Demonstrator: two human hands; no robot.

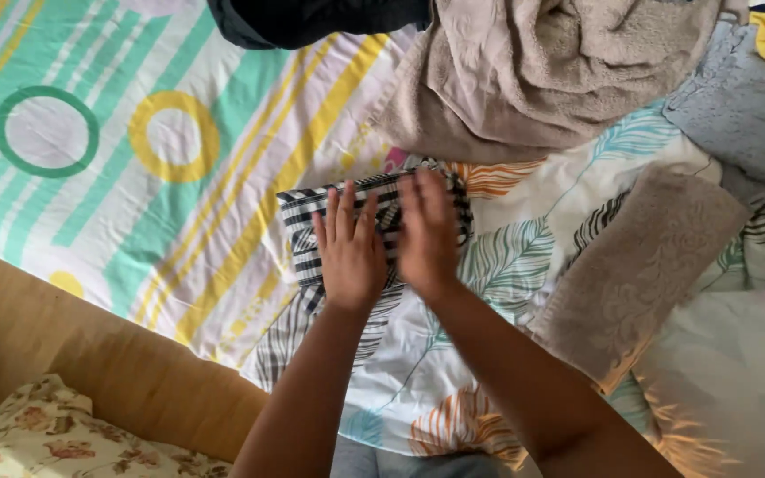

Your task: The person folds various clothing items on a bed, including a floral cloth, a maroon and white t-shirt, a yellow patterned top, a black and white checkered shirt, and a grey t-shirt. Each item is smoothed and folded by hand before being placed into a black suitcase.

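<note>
A small black-and-white striped cloth (307, 226), folded into a compact rectangle, lies on a leaf-patterned sheet (524, 257) on the bed. My left hand (349, 250) rests flat on the folded cloth with the fingers spread. My right hand (427, 232) lies flat beside it, palm down, pressing on the cloth's right part. Neither hand grips anything.
A beige towel (542, 80) is bunched at the top. A folded brownish textured towel (639, 265) lies to the right. A dark garment (312, 22) sits at the top edge. A striped sheet with circles (135, 150) covers the left; a wooden bed edge (90, 363) and floral pillow (55, 438) lie below.
</note>
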